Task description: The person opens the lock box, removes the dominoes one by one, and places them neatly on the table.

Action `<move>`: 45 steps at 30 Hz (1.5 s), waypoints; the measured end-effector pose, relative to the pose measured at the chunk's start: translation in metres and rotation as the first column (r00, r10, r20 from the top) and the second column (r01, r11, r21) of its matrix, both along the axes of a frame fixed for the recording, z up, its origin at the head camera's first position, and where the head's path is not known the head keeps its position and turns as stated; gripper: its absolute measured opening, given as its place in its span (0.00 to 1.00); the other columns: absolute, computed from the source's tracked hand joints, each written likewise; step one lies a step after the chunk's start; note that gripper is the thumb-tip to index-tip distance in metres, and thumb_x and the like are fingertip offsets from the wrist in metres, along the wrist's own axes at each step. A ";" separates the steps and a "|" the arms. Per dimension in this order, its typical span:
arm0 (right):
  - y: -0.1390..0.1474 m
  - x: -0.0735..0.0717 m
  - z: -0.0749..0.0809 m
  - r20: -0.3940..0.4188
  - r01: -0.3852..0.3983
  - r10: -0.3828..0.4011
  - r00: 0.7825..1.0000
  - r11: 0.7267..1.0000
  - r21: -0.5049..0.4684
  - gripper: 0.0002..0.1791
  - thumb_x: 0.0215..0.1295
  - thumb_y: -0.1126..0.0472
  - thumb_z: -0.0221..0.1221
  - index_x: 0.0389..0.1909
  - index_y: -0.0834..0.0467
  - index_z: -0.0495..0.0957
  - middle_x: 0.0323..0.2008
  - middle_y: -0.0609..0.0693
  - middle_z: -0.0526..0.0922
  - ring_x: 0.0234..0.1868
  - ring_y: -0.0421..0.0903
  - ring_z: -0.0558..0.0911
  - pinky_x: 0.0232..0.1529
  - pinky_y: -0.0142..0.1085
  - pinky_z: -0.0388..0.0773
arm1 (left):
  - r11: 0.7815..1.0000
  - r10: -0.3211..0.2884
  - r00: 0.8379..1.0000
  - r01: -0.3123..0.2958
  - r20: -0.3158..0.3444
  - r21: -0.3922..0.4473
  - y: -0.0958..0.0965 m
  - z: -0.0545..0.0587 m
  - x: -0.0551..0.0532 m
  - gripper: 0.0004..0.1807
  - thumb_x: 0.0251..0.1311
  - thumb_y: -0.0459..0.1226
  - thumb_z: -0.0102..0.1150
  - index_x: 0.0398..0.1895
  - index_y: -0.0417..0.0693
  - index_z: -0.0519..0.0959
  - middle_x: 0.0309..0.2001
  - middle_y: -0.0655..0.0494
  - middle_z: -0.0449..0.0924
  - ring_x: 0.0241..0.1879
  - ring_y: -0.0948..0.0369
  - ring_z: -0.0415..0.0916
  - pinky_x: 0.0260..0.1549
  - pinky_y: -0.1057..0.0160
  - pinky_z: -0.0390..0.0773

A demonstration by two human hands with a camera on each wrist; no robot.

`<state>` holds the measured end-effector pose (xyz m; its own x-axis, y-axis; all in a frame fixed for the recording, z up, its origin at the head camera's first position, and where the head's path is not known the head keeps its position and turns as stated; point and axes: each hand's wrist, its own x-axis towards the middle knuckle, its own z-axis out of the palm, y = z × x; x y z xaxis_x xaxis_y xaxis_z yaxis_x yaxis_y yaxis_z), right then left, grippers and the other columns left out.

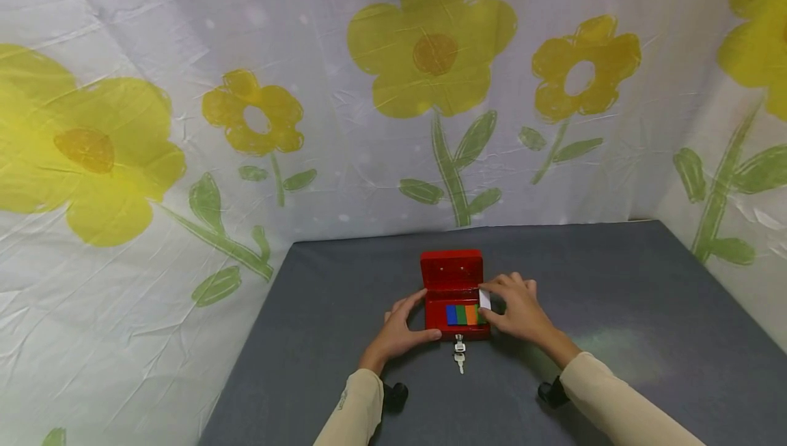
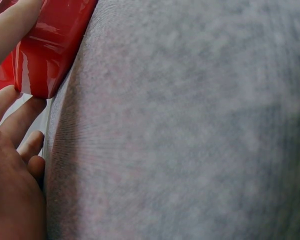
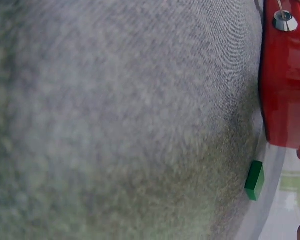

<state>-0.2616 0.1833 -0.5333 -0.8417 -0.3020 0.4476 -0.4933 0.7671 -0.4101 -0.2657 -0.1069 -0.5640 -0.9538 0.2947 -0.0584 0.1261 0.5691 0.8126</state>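
A red cash box (image 1: 434, 316) stands on the table with its lid (image 1: 451, 270) raised. Inside it, a blue block (image 1: 451, 315), green blocks and an orange block (image 1: 471, 315) lie side by side. My left hand (image 1: 396, 337) holds the box at its left side, thumb at the front corner; the left wrist view has its fingers (image 2: 24, 117) against the red wall. Between thumb and forefinger, my right hand (image 1: 519, 309) pinches a white block (image 1: 485, 299) over the right end of the box. Two keys (image 1: 460, 354) hang from the front lock.
The right wrist view has a green block (image 3: 255, 181) lying on the grey table (image 1: 344, 282) past the box's right side. A flower-printed cloth (image 1: 344, 179) rises behind the table and along its sides.
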 end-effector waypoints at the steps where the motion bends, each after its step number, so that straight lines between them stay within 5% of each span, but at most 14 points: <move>1: 0.001 0.000 0.000 0.003 -0.001 0.001 1.000 1.000 -0.002 0.24 0.55 0.55 0.74 0.54 0.56 0.85 0.44 0.50 0.84 0.42 0.46 0.70 0.43 0.46 0.52 | 1.000 -0.002 1.000 0.002 0.001 0.001 0.000 0.000 0.000 0.50 0.47 0.64 0.73 0.76 0.80 0.61 0.78 0.54 0.58 0.73 0.44 0.54 0.64 0.29 0.65; 24: 0.035 0.008 -0.008 0.042 0.073 -0.071 0.997 0.996 -0.050 0.24 0.57 0.57 0.73 0.55 0.60 0.84 0.47 0.54 0.84 0.41 0.47 0.70 0.41 0.45 0.51 | 1.000 0.003 1.000 -0.003 0.002 0.004 0.000 -0.001 0.000 0.51 0.47 0.64 0.74 0.76 0.80 0.61 0.78 0.54 0.58 0.73 0.44 0.54 0.64 0.29 0.65; 45: 0.059 0.013 -0.010 0.110 0.015 -0.017 0.994 1.000 0.025 0.24 0.54 0.56 0.75 0.53 0.60 0.85 0.46 0.55 0.84 0.41 0.47 0.69 0.39 0.42 0.48 | 1.000 -0.015 1.000 0.015 -0.004 0.019 0.001 0.003 0.003 0.50 0.50 0.62 0.73 0.77 0.76 0.61 0.78 0.55 0.58 0.75 0.46 0.53 0.66 0.30 0.62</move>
<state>-0.2484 0.2422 -0.5434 -0.8904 -0.2976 0.3445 -0.4336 0.7849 -0.4426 -0.2629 -0.1064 -0.5610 -0.9496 0.3096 -0.0495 0.1370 0.5518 0.8227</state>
